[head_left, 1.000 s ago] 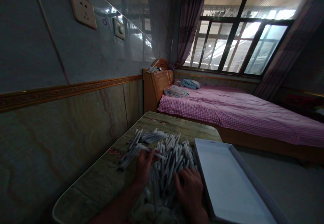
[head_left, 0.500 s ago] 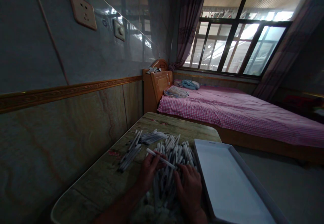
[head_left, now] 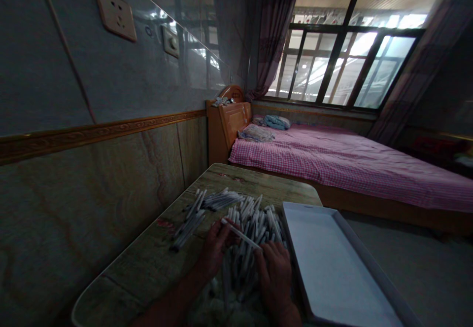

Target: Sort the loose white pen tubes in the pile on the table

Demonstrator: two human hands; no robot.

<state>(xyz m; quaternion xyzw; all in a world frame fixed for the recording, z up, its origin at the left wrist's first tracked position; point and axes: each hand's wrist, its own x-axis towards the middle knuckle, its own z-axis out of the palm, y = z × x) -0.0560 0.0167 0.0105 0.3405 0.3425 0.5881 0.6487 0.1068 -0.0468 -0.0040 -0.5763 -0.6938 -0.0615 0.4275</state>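
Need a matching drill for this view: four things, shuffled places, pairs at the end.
1. Slim white pen-like stick
2. Shallow white rectangular tray
3. Pink checked cloth bedspread
4. Beige plastic-looking wall socket plate

A. Beyond the table, below the window
B. Held in the left hand, lower end at the right hand
C. High on the shiny tiled wall
D. Right of the heap of similar sticks

Pairs: 1-B, 2-D, 3-A, 4-C
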